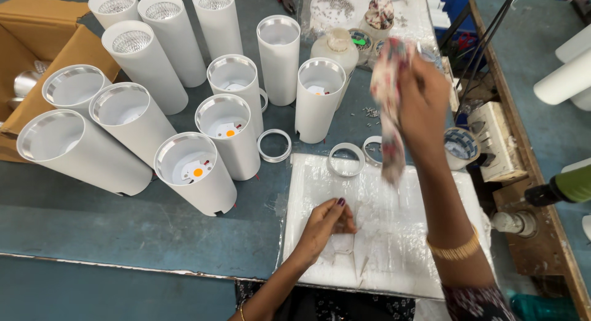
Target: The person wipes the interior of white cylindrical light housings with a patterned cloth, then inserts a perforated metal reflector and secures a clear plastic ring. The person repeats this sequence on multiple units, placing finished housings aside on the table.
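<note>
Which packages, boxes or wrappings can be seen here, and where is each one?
Cardboard box: far left on the table, brown, flaps open.
Clear plastic bag: top centre, flat, with small metal parts inside.
White wrapped pad: in front of the person, rectangular, under clear film; left hand rests on it.

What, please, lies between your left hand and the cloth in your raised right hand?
In the head view, only bare white foam sheet lies between the left hand and the patterned cloth.

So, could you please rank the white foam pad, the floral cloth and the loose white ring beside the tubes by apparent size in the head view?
1. White foam pad, largest by far.
2. Floral cloth in the right hand; being raised nearer the camera, it may look enlarged.
3. Loose white ring, smallest.
</note>
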